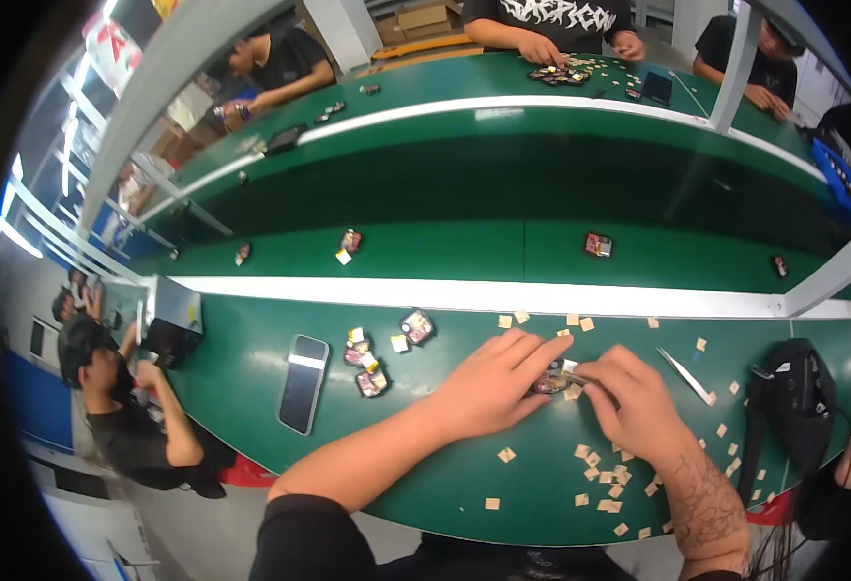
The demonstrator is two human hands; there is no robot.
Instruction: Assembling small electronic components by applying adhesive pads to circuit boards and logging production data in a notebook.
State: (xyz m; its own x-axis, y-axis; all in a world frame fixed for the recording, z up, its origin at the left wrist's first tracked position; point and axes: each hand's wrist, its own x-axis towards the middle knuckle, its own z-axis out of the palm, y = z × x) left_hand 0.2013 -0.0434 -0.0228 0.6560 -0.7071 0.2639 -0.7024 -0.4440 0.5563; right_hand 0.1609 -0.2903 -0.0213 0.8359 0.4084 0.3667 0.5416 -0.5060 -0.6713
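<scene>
The left forearm comes in from the lower left, and the left hand lies low and palm-down, its fingers slanting toward the right. Its thumb and index finger are set slightly apart, with a small device caught between them on the green tabletop. The right forearm, marked with line tattoos, rises from the lower right; the right hand is bent inward, its fingers closed in a pinch on a slim dark tool whose tip is at the device. The tool's exact kind is too small to tell.

Large white lettering spans the black shirt of a person across the bench. A small pale label shows on a black bag at the right; its print is too small to read.

Three more devices lie left of the hands, near one phone with a dark screen. One pair of pale tweezers rests right of the right hand. Tan squares, more than two dozen, are scattered around; some overlap, so an exact count cannot be told.
</scene>
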